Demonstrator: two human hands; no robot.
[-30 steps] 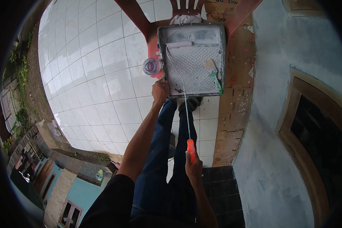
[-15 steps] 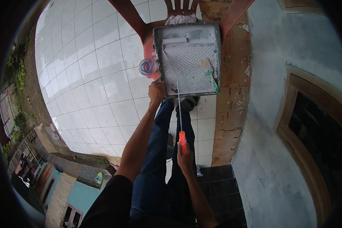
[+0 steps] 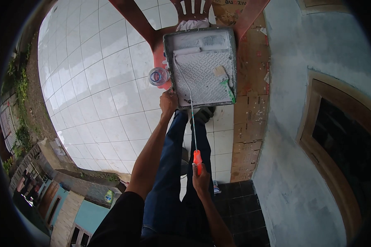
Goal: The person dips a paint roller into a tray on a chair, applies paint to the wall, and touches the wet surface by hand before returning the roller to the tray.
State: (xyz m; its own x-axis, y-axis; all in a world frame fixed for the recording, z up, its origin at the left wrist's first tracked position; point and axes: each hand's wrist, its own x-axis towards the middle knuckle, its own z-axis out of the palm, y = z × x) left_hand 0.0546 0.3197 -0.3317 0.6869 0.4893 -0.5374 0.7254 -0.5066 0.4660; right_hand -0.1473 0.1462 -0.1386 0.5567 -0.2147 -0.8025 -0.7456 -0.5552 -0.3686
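A dark-rimmed paint tray [image 3: 234, 61] with a ridged slope and white paint rests on a red plastic chair [image 3: 158, 36]. My right hand [image 3: 201, 178] is closed round the orange handle of a paint roller [image 3: 187, 51]. Its long wire frame reaches up into the tray, where the paint-covered roller head lies across the top of the ridges. At the tray's near left corner, my left hand [image 3: 168, 103] is closed on the rim, fingertips partly hidden. A green-handled paintbrush [image 3: 224, 80] lies on the ridges at the right. Beside the tray's left edge stands a clear plastic bottle [image 3: 159, 76].
Flattened cardboard [image 3: 246, 123] with paint spots runs along the foot of a grey-blue wall [image 3: 284, 164]. A wood-framed window [image 3: 317, 103] is set into that wall. White floor tiles [image 3: 111, 78] spread to the left. A crumpled cloth [image 3: 192, 24] sits behind the tray.
The roller head has come a little way toward me, from the paint well onto the ridges. My right hand has drawn back with the handle. The left hand stays at the tray's corner.
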